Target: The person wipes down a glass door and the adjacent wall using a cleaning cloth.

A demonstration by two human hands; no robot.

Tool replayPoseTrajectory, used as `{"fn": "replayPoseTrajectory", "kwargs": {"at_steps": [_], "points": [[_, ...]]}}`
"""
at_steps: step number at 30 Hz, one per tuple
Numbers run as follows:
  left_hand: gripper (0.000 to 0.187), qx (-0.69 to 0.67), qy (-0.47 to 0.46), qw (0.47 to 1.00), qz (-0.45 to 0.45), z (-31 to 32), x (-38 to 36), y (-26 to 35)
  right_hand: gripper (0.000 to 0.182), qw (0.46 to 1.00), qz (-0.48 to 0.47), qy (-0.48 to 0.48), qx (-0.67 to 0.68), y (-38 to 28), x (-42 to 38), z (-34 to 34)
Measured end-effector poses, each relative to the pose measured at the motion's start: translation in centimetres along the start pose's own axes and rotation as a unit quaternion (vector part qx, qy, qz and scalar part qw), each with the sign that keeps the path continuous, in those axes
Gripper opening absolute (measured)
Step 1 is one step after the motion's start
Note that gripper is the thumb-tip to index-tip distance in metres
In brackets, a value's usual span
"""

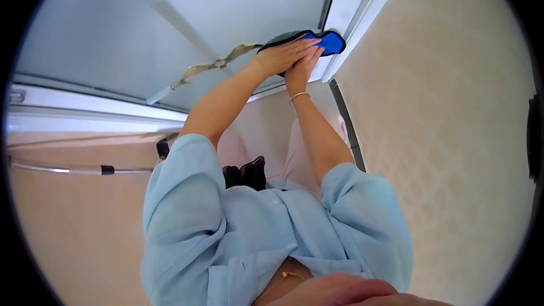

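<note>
A soft, flat pad (330,43), bright blue on one face, grey on the other and edged in black, is held against the glass door close to its white frame. My left hand (283,55) lies across its near side, fingers stretched toward the blue face. Just below, my right hand (301,72) grips it with fingers together, overlapping the left fingers. A gold, twisted strip (218,64) runs along the glass from the pad down to the left.
The frosted glass door (113,28) and its white frame (362,11) fill the upper left. At the right is a beige tiled surface (425,107). A chrome pole (68,168) with a black collar lies at the left. Black fabric (252,173) shows near my waist.
</note>
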State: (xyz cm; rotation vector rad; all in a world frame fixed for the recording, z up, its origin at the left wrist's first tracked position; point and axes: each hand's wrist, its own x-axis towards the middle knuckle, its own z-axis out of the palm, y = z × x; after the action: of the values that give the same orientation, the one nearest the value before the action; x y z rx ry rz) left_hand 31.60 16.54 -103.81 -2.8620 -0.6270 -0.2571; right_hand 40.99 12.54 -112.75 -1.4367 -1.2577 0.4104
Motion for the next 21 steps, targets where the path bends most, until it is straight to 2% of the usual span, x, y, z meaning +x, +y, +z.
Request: {"fn": "replayPoseTrajectory", "kwargs": {"at_steps": [2,3,6,11,14,15,18,21], "points": [[0.053,0.008,-0.01,1.0,0.0,2.8,-2.9,-0.3,0.083,0.998,0.003,-0.057,-0.016,0.2,-2.3,0.5],[0.055,-0.08,0.001,0.997,-0.014,2.9,-4.5,-0.3,0.083,0.997,0.002,-0.073,-0.02,0.3,-3.4,1.3],[0.062,-0.15,-0.041,0.985,-0.068,1.9,-7.6,0.2,0.085,0.993,0.006,-0.118,-0.014,-0.3,-5.5,3.1],[0.065,-0.08,-0.054,0.993,-0.069,1.1,-12.2,0.4,0.08,0.985,0.004,-0.17,0.015,-1.8,-8.4,3.1],[0.065,-0.02,-0.103,0.99,-0.093,0.1,-14.6,0.6,0.068,0.983,0.009,-0.176,0.044,-2.8,-9.3,3.2],[0.064,0.001,-0.092,0.992,-0.091,-0.8,-15.2,0.5,0.064,0.981,0.008,-0.174,0.09,-3.3,-9.3,3.5],[0.066,-0.089,-0.084,0.978,-0.172,-4.5,-16.0,0.6,0.054,0.968,-0.014,-0.161,0.189,-5.6,-8.2,3.9],[0.073,0.0,-0.013,0.982,-0.187,-8.6,-15.7,0.1,0.047,0.965,-0.062,-0.118,0.227,-9.8,-5.3,3.5]]}}
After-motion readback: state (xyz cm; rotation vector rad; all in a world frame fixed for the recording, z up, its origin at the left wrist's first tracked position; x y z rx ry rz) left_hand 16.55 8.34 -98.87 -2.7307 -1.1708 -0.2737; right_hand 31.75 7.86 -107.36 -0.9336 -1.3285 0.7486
